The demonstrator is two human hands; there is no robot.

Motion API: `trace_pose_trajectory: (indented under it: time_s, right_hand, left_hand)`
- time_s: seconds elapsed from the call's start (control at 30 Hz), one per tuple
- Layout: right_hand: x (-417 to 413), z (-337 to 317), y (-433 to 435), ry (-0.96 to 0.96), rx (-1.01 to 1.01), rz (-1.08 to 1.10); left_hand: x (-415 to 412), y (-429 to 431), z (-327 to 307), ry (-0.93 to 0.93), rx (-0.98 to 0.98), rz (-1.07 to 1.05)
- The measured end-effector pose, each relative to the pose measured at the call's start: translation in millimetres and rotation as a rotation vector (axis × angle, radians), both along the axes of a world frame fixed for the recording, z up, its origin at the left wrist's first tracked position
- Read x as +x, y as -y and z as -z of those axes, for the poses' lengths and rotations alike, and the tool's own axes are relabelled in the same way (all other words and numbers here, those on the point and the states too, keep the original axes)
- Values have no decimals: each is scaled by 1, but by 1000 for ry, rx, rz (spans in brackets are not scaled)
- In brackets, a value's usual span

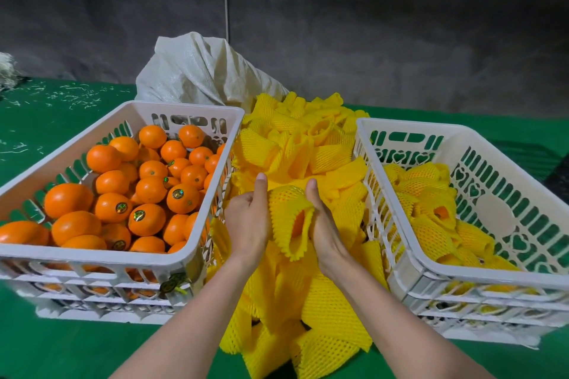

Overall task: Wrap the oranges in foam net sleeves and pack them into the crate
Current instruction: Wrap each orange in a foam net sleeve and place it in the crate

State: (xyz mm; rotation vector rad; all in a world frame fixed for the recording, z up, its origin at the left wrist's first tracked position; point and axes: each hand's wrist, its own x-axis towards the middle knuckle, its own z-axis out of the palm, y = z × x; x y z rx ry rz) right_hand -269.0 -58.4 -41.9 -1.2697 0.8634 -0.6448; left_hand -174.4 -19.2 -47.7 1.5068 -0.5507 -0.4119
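Yellow foam net sleeve (288, 209) apparently covers 1 orange (298, 226); wrapped oranges (431, 206) lie in the right crate (495, 214).

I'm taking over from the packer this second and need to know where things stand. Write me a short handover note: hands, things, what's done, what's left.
Left hand and right hand: both hold one orange in a sleeve between them, above the pile of loose sleeves. The fruit shows at the sleeve's open end.
Left crate: full of bare oranges.
Right crate: wrapped oranges lie in it, with room to spare.
Done: one batch wrapped and packed.
Left: put this one in the right crate, then wrap the rest.
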Motion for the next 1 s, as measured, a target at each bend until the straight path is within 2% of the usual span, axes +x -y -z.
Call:
trace_pose_trajectory:
  time_s: [0.07, 0.1, 0.2, 0.27, 0.33, 0.47, 0.57, 0.73, 0.87, 0.93, 1.0]
  right_hand:
    - [1, 5, -2, 8, 6, 23]
    - [3, 7, -1, 33, 63, 45]
    - [5, 11, 6, 203, 318, 71]
    - [2, 12, 10, 321, 401, 30]
    - [0, 12, 11, 400, 429, -6]
    - [-3, 5, 8, 389, 414, 14]
    - [-6, 5, 7, 390, 383, 18]
    - [-8, 10, 7, 429, 270, -11]
    - [-9, 6, 10, 317, 69, 56]
    - [-11, 5, 15, 228, -111, 63]
    - [-13, 5, 16, 220, -165, 47]
  left_hand:
    - [0, -1, 6, 125, 0, -31]
    - [-2, -1, 7, 110, -31, -26]
    - [-3, -1, 5, -162, -141, 72]
    - [-1, 0, 5, -305, -138, 162]
    - [3, 1, 7, -362, -135, 227]
    - [7, 0, 3, -434, -105, 364]
    - [9, -1, -1, -483, -43, 449]
    - [8, -1, 1, -453, 26, 447]
    - [7, -4, -2, -680, 71, 622]
    - [5, -5, -5, -761, 137, 699]
    - [3, -5, -9, -826, 96, 734]
